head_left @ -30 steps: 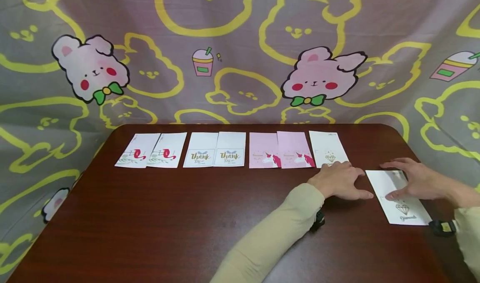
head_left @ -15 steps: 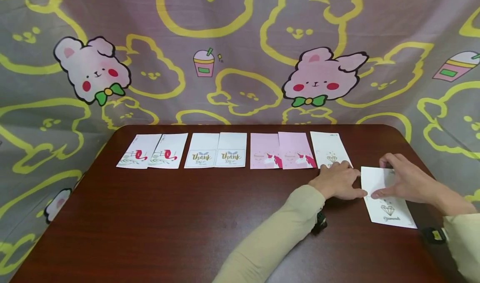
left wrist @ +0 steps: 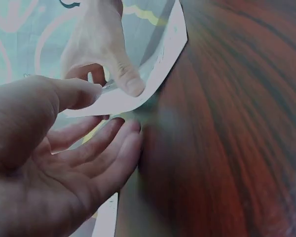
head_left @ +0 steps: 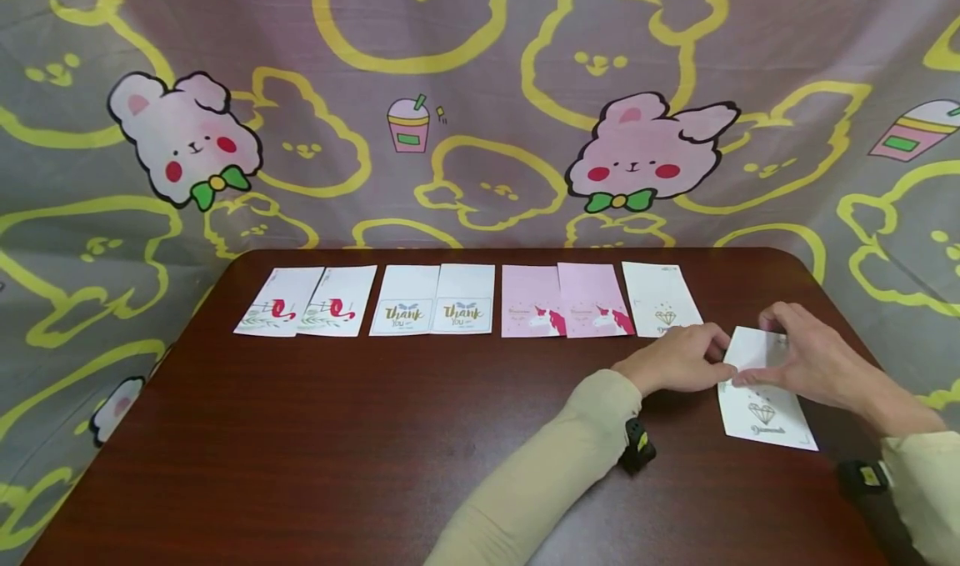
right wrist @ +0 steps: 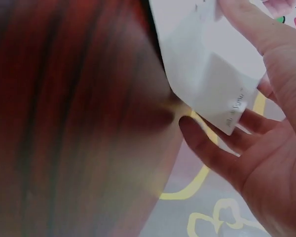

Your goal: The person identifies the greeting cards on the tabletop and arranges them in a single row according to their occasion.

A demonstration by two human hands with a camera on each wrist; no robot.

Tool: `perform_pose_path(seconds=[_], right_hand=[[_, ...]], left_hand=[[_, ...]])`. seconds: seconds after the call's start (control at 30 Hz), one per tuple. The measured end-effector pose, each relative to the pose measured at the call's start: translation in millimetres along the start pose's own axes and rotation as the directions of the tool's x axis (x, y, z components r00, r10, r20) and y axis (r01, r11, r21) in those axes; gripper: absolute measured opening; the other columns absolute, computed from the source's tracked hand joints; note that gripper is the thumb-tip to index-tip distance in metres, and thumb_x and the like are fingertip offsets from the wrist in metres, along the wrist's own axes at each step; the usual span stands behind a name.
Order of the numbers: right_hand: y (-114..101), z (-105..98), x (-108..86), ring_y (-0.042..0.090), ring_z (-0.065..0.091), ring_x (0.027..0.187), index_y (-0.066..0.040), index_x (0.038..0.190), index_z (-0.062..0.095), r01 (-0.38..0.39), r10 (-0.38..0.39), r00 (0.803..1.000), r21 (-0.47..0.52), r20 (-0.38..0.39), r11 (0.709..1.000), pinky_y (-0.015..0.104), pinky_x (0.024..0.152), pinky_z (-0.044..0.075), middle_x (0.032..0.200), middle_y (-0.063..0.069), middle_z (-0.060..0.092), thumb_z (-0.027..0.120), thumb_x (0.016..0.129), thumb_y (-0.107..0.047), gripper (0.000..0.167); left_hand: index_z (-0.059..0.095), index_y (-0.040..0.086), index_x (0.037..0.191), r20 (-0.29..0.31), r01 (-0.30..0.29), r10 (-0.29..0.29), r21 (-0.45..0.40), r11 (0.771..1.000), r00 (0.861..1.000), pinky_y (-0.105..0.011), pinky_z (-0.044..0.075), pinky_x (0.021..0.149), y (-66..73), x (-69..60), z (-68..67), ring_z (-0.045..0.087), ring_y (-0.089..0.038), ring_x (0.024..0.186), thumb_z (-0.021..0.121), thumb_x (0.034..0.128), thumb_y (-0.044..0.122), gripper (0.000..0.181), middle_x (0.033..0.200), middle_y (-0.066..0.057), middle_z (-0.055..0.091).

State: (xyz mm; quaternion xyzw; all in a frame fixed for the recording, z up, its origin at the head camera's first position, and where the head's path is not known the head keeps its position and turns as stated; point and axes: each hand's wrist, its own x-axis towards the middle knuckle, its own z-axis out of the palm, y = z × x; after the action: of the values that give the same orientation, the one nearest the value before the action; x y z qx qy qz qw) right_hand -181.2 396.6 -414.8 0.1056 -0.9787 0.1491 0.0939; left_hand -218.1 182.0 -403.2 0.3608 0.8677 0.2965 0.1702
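Observation:
A white card with a gold diamond drawing (head_left: 763, 416) is tilted up off the table at the right, its near end lower. My left hand (head_left: 681, 359) pinches its left edge, thumb above and fingers below, as the left wrist view shows. My right hand (head_left: 817, 362) holds the same card with its thumb on the face and fingers behind the far end; in the right wrist view the card (right wrist: 202, 64) bends slightly. Just beyond my left hand lies a matching diamond card (head_left: 656, 291), its lower edge partly hidden by the hand.
Along the back of the dark wooden table (head_left: 337, 449) lie paired cards: flamingo cards (head_left: 333, 299), "Thank you" cards (head_left: 465, 299) and pink unicorn cards (head_left: 600, 299). Behind them hangs a patterned cloth (head_left: 480, 99).
The diamond card has slid left and lifted from the table in my right hand. My left hand, first apart from it, now grips its left edge.

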Motion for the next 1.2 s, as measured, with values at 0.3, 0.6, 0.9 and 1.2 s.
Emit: perform_pose_path(seconds=[0.3, 0.6, 0.9, 1.2], right_hand=[[-7, -4, -1.3, 0.022, 0.045, 0.086, -0.001, 0.108, 0.055, 0.022, -0.016, 0.993, 0.048, -0.118, 0.999, 0.018, 0.061, 0.034, 0.103, 0.018, 0.06, 0.104, 0.05, -0.026, 0.08], [-8, -13, -3.3, 0.028, 0.066, 0.088, 0.002, 0.134, 0.05, -0.088, 0.118, 0.985, 0.218, -0.126, 0.972, 0.002, 0.06, 0.04, 0.121, 0.028, 0.056, 0.095, 0.069, -0.009, 0.08], [-2, -11, -8.5, 0.002, 0.067, 0.081, -0.002, 0.158, 0.024, -0.177, 0.223, 0.967, 0.306, -0.123, 0.935, 0.004, 0.056, 0.041, 0.129, 0.038, 0.053, 0.085, 0.084, -0.011, 0.097], [6, -11, -16.8, 0.001, 0.07, 0.065, -0.001, 0.142, 0.048, -0.214, 0.272, 0.961, 0.509, -0.041, 0.834, 0.031, 0.053, 0.059, 0.092, -0.03, 0.06, 0.074, 0.094, -0.012, 0.056]], left_hand=[[0.062, 0.007, 0.114, -0.055, 0.129, -0.2, -0.593, 0.795, 0.978, -0.023, 0.058, 0.055, 1.6, -3.0, 5.1, 0.063, -0.006, 0.058, 0.068, 0.095, 0.003, 0.02, 0.092, 0.0, 0.066], [0.06, 0.004, 0.114, -0.104, 0.071, -0.232, -0.766, 0.639, 0.967, -0.032, 0.062, 0.06, -3.4, -3.5, 1.7, 0.073, -0.019, 0.068, 0.065, 0.0962, 0.001, 0.019, 0.093, -0.002, 0.064], [0.06, 0.008, 0.115, -0.235, -0.025, -0.295, -0.819, 0.573, 0.926, -0.037, 0.063, 0.064, -1.4, -2.2, -6.2, 0.075, -0.028, 0.074, 0.064, 0.0976, 0.003, 0.019, 0.095, 0.001, 0.062], [0.063, 0.011, 0.116, -0.299, -0.096, -0.372, -0.875, 0.475, 0.879, -0.047, 0.063, 0.07, -2.1, 5.9, -16.6, 0.076, -0.035, 0.083, 0.067, 0.0956, 0.002, 0.022, 0.09, 0.005, 0.06]])
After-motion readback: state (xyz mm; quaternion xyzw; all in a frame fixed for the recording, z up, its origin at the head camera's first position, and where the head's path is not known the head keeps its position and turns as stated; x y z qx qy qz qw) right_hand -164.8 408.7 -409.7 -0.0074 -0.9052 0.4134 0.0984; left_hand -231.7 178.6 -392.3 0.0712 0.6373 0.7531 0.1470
